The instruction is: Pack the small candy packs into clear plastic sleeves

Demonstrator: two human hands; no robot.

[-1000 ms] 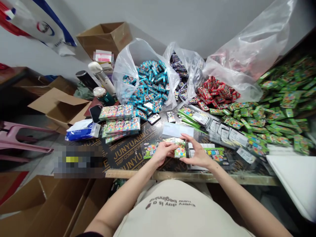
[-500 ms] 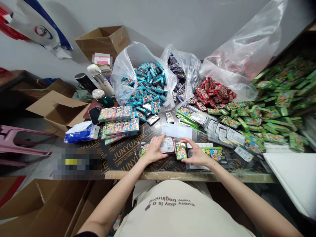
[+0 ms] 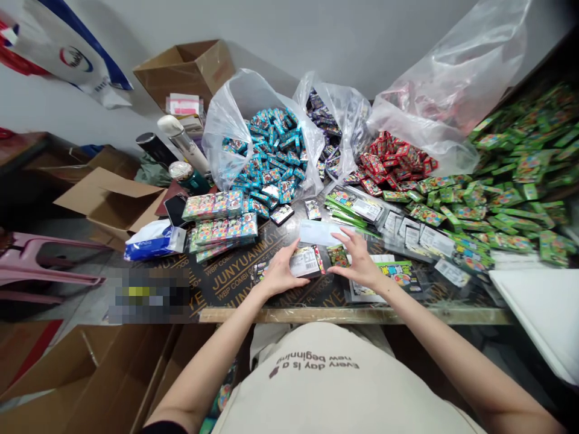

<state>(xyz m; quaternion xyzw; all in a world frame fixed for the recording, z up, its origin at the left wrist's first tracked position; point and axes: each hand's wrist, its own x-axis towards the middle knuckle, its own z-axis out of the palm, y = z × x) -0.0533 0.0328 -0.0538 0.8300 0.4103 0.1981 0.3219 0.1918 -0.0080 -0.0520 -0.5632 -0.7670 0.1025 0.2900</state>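
My left hand [image 3: 277,272] is closed on a small stack of card packs [image 3: 307,260] with a white barcoded back, held just above the dark table [image 3: 235,283]. My right hand [image 3: 359,260] hovers beside it with fingers curved, fingertips at a small green pack [image 3: 337,255] and near a clear plastic sleeve [image 3: 316,232]. Whether the right hand grips the green pack is unclear. A green printed card [image 3: 395,274] lies right of the right hand.
Plastic bags of blue packs [image 3: 271,160], purple packs [image 3: 330,141] and red packs [image 3: 389,166] stand at the back. A big heap of green packs [image 3: 511,181] fills the right. Bundled packs [image 3: 221,226], a tissue pack [image 3: 151,241], flasks [image 3: 183,141] and cardboard boxes [image 3: 113,202] sit left.
My left hand turned its packs over, so the white barcoded back shows. Both hands shifted slightly farther onto the table, and my right hand opened out above the green pack.
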